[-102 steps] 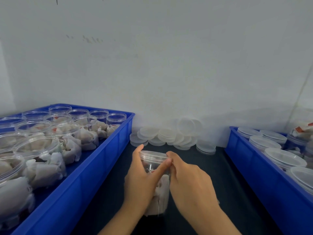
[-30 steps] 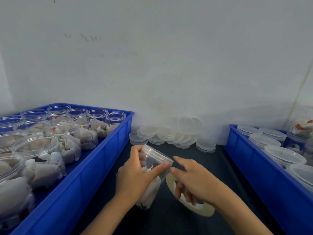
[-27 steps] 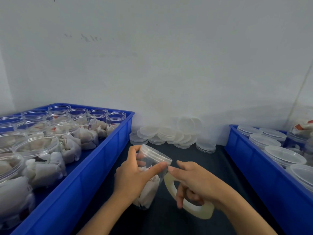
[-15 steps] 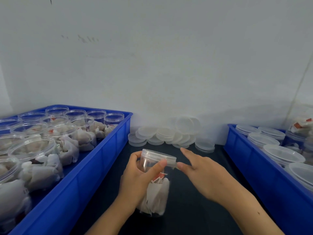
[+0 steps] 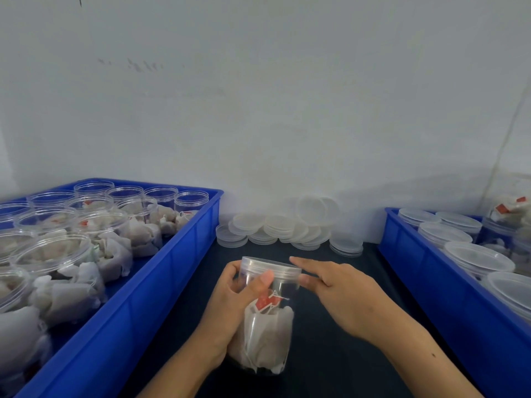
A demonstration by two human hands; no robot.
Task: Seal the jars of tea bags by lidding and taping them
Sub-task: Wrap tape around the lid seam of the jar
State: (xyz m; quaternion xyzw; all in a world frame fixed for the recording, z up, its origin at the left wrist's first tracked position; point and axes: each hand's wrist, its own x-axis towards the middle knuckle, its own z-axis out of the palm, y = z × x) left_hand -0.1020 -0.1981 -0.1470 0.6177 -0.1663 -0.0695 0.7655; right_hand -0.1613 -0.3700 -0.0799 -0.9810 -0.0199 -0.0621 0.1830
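A clear plastic jar [image 5: 265, 326] holding white tea bags with red tags stands upright on the dark table, its translucent lid [image 5: 271, 268] on top. My left hand [image 5: 232, 305] grips the jar from the left, thumb across the lid's rim. My right hand [image 5: 342, 294] is at the jar's right side, fingers straight, with the thumb tip and a fingertip touching the lid's edge. No tape roll shows in the head view.
A blue tray [image 5: 161, 282] on the left holds several open jars of tea bags. A blue tray [image 5: 448, 297] on the right holds several lidded jars. Loose lids [image 5: 287, 228] lie piled against the white wall behind.
The tape roll my right hand held a second ago is gone from view. The jar went from tilted to upright. My right hand now touches the lid's right edge.
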